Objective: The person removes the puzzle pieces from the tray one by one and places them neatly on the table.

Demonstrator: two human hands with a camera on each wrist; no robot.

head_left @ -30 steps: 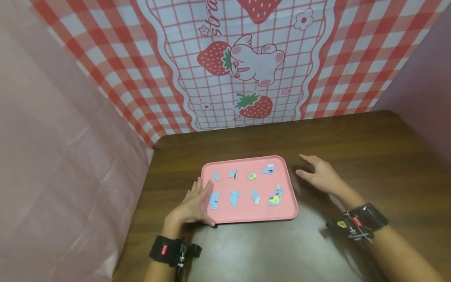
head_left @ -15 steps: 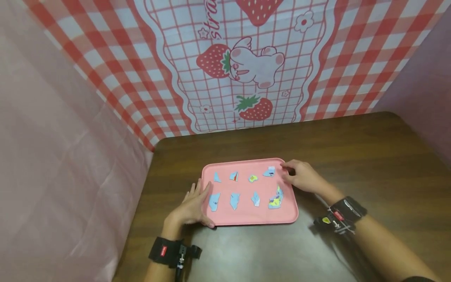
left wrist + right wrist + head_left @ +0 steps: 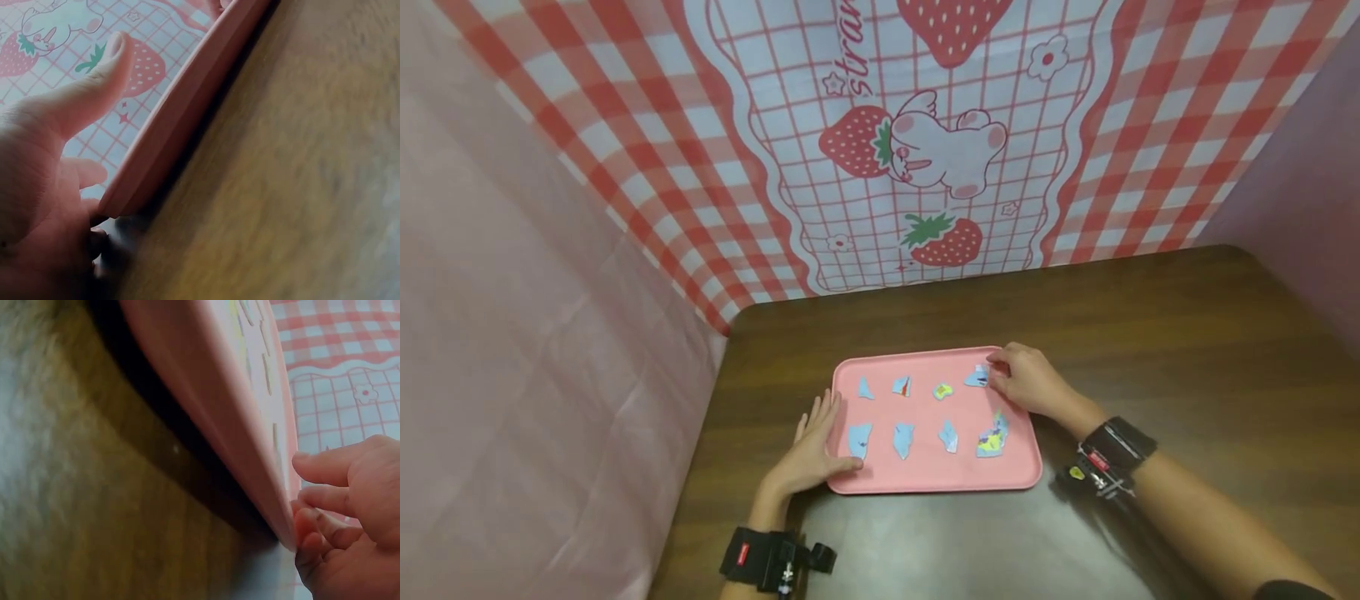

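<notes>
A pink tray (image 3: 917, 479) lies on the table and carries several flat, irregular light-blue pieces that look like puzzle pieces. My left hand (image 3: 808, 450) rests at the tray's left edge, fingers extended along the rim and thumb over its inner side. In the left wrist view, the thumb (image 3: 100, 84) stands above the tray edge. My right hand (image 3: 1030, 382) reaches over the far right corner. Its thumb and forefinger are apart at the right side of a blue-and-white piece (image 3: 977, 377); whether they touch it is hidden. Nearer me lies a blue-yellow piece (image 3: 992, 440).
Other pieces include a small yellow one (image 3: 942, 391) and a blue one with red (image 3: 902, 386). The brown wooden table (image 3: 1150, 333) meets a strawberry-print cloth (image 3: 940, 150) at the back. Pink cloth (image 3: 550, 333) hangs at the left.
My right hand has moved left from beside the tray to over its far right corner, its fingers reaching the blue-and-white piece. The left hand stays at the left edge.
</notes>
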